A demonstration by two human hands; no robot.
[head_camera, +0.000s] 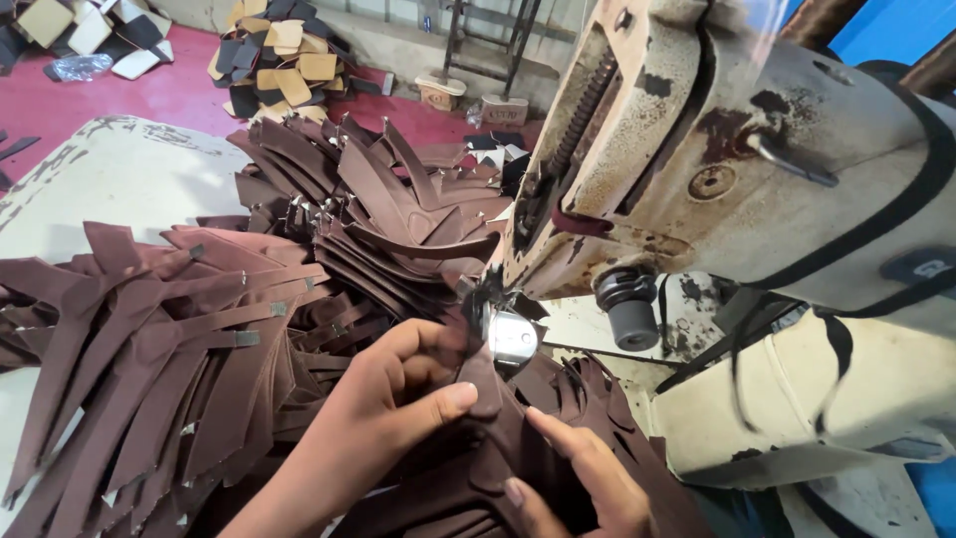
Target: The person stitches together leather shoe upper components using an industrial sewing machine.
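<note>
My left hand (398, 394) pinches a brown leather strap piece (498, 438) just below the metal presser foot (511, 337) of a worn cream sewing machine (717, 149). The thumb lies on top of the piece and the fingers curl around its far edge. My right hand (573, 478) presses flat fingers on the same piece from the near side. The leather runs up under the foot, and the needle is hidden behind it.
Heaps of cut brown leather straps (169, 349) with small metal buckles cover the pale table (110, 184) to the left and behind (388, 209). Tan and black pieces (284, 65) lie piled on the red floor. The machine's arm fills the right side.
</note>
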